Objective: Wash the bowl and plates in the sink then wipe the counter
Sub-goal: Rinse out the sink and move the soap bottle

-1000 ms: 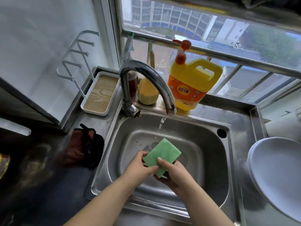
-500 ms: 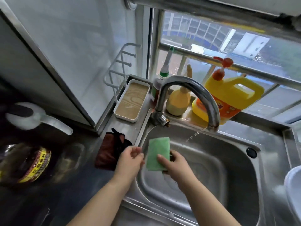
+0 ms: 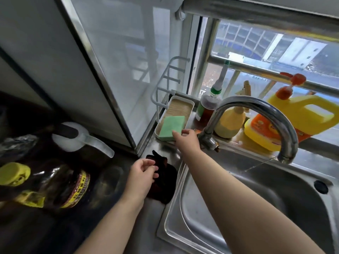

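Nearest to us, our left hand (image 3: 142,174) hung over the dark cloth (image 3: 162,182) that lay on the counter (image 3: 152,217) just left of the sink (image 3: 256,208). Its fingers were loosely curled and held nothing we could make out; whether the fingertips touched the cloth we could not tell. If that hand closed carelessly, we judged it might catch only a corner, and the cloth could drag into the basin beside it.

To the left stood a big dark bottle (image 3: 45,184) with a yellow cap. A wide sweep of the cloth could knock it, we thought.

Further out, our right hand (image 3: 185,142) reached across the sink's corner to the green sponge (image 3: 171,127), thumb and fingers pinching its near edge. The sponge lay tilted in the white tray (image 3: 183,105), its near end riding over the tray's front rim. Let go there, it might tip out onto the counter, or drip on it if wet.

Beyond, the tap (image 3: 256,114) appeared to be dribbling a thin stream into the sink. Left on, it would splash the steel we meant to wipe.

No bowl or plates were in view, so we could not tell where they were. At the back, the yellow jug (image 3: 308,116) and small bottles crowded the sill, easy to bump.
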Demonstrator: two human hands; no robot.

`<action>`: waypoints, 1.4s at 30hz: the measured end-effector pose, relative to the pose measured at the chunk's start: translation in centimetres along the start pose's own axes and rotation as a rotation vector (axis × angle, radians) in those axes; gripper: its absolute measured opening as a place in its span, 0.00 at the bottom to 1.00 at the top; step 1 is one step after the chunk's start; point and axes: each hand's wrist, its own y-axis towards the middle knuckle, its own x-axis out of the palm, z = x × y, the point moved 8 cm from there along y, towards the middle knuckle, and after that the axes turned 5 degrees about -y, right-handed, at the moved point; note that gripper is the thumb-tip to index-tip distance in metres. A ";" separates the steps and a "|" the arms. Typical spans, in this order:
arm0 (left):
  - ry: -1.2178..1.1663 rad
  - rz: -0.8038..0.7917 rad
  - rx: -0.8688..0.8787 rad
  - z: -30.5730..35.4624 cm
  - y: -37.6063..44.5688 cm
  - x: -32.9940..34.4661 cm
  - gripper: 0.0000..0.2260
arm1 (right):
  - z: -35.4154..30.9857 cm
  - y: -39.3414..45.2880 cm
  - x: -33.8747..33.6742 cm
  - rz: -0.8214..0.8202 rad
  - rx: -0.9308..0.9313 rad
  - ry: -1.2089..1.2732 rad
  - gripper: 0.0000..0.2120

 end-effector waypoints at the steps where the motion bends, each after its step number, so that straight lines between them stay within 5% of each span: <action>1: 0.004 -0.004 -0.006 -0.1 0.1 0.0 0.08 | 0.3 -0.1 -0.3 0.007 0.009 -0.063 0.24; 5: 0.039 -0.039 -0.011 -0.2 0.1 0.9 0.08 | 0.9 -1.8 -2.4 0.003 -0.005 -0.159 0.23; 11: 0.174 -0.213 0.057 0.0 -0.9 5.7 0.06 | 5.0 -8.9 -8.3 -0.073 -0.056 -0.090 0.07; 19: 0.405 -0.463 0.147 -0.3 -4.7 15.5 0.03 | 11.3 -11.3 -23.7 0.178 -0.019 -0.199 0.04; 27: 0.490 -0.439 0.252 1.9 -6.5 17.6 0.04 | -1.5 -8.7 -36.4 0.683 -0.533 -0.696 0.27; 31: 0.458 -0.361 0.351 5.5 -6.9 17.3 0.05 | -5.9 -4.1 -36.2 0.528 -0.486 -0.916 0.27; 36: 0.363 -0.221 0.499 11.5 -7.7 16.2 0.07 | -6.9 -1.8 -35.2 0.406 -0.480 -0.827 0.15; 42: 0.317 -0.126 0.594 17.4 -7.3 15.5 0.08 | -8.6 -1.7 -35.7 0.328 -0.595 -0.838 0.18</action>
